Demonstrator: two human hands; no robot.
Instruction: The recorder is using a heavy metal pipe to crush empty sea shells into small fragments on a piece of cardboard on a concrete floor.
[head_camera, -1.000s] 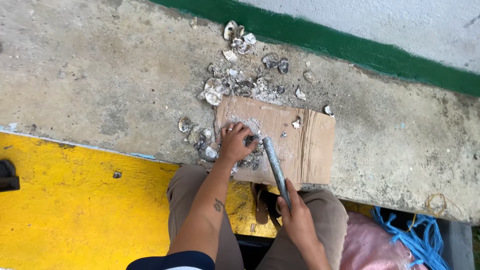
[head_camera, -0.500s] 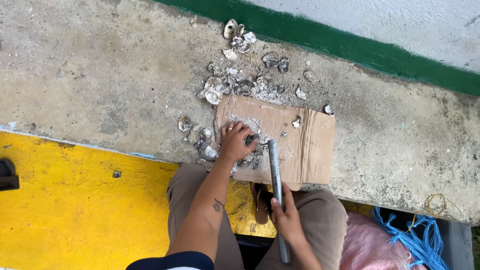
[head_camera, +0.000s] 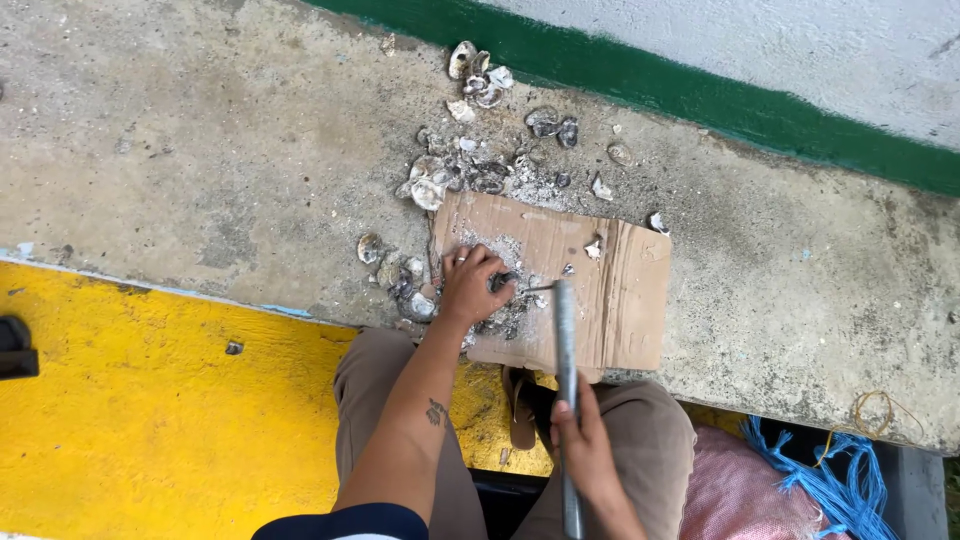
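Grey concrete ran across the scene, and on it lay a flat piece of brown cardboard (head_camera: 585, 290) on which we worked. Our left hand (head_camera: 472, 285) sat on the near left part of that sheet, fingers curled down around a rough grey shell (head_camera: 500, 283) and pinning it to the cardboard; only a small dark edge of the shell showed past the knuckles. Our right hand (head_camera: 583, 450) was drawn back toward our lap, fist wrapped tight around the lower part of a long metal rod (head_camera: 564, 350).

The rod's long axis ran almost straight away from us, and its far tip came up just beside the shell, on its right and apart from the left fingers; whether tip and shell touched, we could not tell. So the shell lay ahead and slightly left of the right hand, along the line of the rod, and the left hand was by far the nearer, being on it.

Broken shells and pale grit (head_camera: 480, 170) were scattered beyond and to the left of the cardboard, reaching toward a green painted strip (head_camera: 700, 100). A yellow painted surface (head_camera: 150, 420) lay to our left, and a blue rope (head_camera: 820, 480) near our right knee.
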